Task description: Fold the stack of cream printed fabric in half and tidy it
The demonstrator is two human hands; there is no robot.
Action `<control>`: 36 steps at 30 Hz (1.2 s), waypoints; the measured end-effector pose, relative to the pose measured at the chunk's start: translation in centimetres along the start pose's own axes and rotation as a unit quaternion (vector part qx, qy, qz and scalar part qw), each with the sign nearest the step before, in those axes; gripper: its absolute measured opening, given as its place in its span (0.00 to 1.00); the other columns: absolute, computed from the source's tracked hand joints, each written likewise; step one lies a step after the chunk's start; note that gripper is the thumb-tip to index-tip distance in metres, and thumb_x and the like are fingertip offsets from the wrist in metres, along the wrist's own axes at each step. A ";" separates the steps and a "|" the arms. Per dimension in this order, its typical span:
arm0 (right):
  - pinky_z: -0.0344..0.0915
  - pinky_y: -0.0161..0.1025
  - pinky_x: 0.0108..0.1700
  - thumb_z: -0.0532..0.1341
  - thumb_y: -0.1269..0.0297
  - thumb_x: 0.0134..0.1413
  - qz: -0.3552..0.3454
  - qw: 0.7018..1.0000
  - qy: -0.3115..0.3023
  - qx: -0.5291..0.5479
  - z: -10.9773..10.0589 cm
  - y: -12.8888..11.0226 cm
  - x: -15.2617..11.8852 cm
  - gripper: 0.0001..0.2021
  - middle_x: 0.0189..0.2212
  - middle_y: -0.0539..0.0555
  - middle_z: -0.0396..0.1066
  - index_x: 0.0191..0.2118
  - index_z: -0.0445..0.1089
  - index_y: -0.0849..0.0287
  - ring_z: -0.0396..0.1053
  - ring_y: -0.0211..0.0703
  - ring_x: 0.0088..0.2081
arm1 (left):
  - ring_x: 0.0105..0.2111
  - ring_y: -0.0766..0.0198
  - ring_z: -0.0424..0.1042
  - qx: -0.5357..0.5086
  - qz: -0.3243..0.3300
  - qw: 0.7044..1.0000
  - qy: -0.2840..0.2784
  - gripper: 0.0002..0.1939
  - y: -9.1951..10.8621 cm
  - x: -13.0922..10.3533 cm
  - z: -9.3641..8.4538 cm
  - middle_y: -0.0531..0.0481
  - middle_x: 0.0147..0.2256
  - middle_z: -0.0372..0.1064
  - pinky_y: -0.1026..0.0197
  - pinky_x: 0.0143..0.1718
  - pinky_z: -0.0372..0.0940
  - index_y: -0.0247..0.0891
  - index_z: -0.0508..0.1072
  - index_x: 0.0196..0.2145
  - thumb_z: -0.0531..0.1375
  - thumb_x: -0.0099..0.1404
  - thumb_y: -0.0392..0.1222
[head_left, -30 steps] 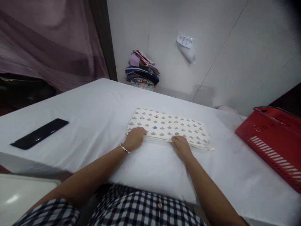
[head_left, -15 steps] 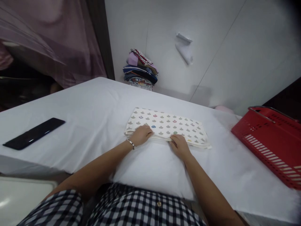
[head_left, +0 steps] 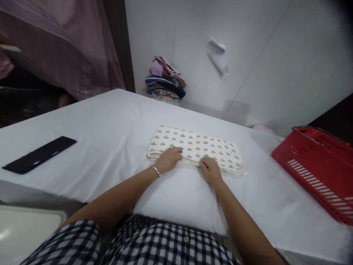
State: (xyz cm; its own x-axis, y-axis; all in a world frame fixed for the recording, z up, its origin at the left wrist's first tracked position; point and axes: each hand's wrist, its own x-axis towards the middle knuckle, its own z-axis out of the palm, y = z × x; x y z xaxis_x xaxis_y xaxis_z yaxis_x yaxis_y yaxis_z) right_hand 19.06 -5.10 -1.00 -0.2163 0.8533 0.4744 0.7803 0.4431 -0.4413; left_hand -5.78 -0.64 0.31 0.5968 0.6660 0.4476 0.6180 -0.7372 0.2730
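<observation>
A folded white cloth point(head_left: 193, 145) printed with grey shapes and small coloured anchors lies flat on the white-covered table point(head_left: 104, 125). Several layers show along its near edge. My left hand point(head_left: 169, 160), with a bracelet at the wrist, grips that near edge left of its middle, fingers on top. A short way to the right, my right hand point(head_left: 211, 170) pinches the same edge between thumb and curled fingers. Both thumbs are partly hidden.
A red plastic basket point(head_left: 317, 173) stands at the table's right end. On the left lies a black flat phone-like slab point(head_left: 40, 154). Beyond the far edge are a stack of folded clothes point(head_left: 165, 82) and a crumpled plastic wrapper point(head_left: 217, 57). A pink curtain point(head_left: 91, 55) hangs at left.
My left hand has slid slightly to the right along the near edge of the cloth. My right hand and the cloth have hardly moved.
</observation>
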 end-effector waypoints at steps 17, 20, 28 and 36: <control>0.61 0.42 0.43 0.53 0.62 0.59 -0.004 1.000 0.011 -0.009 0.1 -0.1 0.1 0.09 0.34 0.52 0.72 0.34 0.70 0.54 0.67 0.44 0.40 | 0.44 0.60 0.64 0.042 0.010 0.999 -0.030 0.13 1.5 0.3 -0.8 0.46 0.43 0.67 0.54 0.44 0.60 0.38 0.72 0.34 0.48 0.66 0.34; 0.61 0.43 0.44 0.53 0.61 0.59 -0.012 1.000 0.011 -0.004 0.1 0.0 0.0 0.09 0.34 0.53 0.72 0.35 0.70 0.54 0.67 0.44 0.41 | 0.46 0.59 0.63 0.053 0.030 0.998 -0.019 0.13 1.7 -0.4 -0.6 0.45 0.44 0.67 0.53 0.45 0.60 0.37 0.72 0.35 0.48 0.66 0.34; 0.60 0.46 0.49 0.57 0.60 0.56 -0.047 0.998 -0.001 -0.029 0.1 0.7 -0.6 0.11 0.41 0.55 0.70 0.43 0.69 0.55 0.65 0.46 0.45 | 0.42 0.60 0.65 0.085 0.028 0.995 -0.043 0.11 1.1 -0.9 -0.4 0.47 0.40 0.69 0.55 0.44 0.60 0.37 0.71 0.36 0.49 0.65 0.31; 0.61 0.46 0.47 0.53 0.62 0.59 -0.079 0.995 -0.020 -0.066 0.0 0.9 -0.6 0.11 0.40 0.55 0.70 0.44 0.70 0.54 0.65 0.46 0.44 | 0.35 0.61 0.68 0.110 0.030 0.992 -0.062 0.11 0.5 -1.0 0.3 0.47 0.32 0.70 0.56 0.41 0.59 0.37 0.69 0.33 0.48 0.64 0.29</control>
State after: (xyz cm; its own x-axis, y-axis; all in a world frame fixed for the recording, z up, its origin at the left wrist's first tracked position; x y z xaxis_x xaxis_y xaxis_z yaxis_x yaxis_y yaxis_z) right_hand 19.86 -5.25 -1.66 -0.3624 0.7876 0.4984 0.8043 0.5344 -0.2598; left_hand -5.87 -1.61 -0.28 0.6859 0.6408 0.3448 0.6678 -0.7425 0.0514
